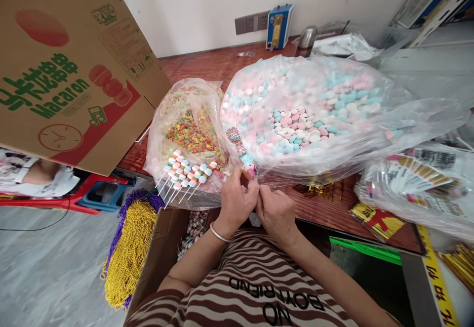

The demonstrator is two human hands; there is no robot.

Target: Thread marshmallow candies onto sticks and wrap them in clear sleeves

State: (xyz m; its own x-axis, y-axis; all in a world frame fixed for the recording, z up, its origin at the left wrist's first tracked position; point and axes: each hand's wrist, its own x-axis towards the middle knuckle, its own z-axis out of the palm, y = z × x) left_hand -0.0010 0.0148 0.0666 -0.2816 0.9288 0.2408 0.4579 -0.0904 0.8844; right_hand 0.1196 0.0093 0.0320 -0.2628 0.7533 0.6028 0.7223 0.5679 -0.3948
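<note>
Pinching together at the near edge of the desk [207,67], the left hand [237,201] and the right hand [276,213] meet fingertip to fingertip around the lower end of a wrapped candy stick [242,154]. Both hands are closed on it: the left grips the stick just under its pink and blue end, and the right nips something small beside it that is too fine to make out. The stick slants up and away to the left, its patterned wrapper lying against a clear bag.

Just left of the hands lies a fan of finished candy skewers [187,171], their white sticks pointing toward the near left. They rest on a small bag of coloured ring sweets [192,132]. Right of that, and beyond the hands, sits a big clear bag of pastel candies [307,109], pink, blue and white.

A cardboard box [70,65] printed "Macaron" fills the far left. Gold bead strings [129,255] hang low at the near left. Packets of printed labels [414,179] lie at the right on the desk.
</note>
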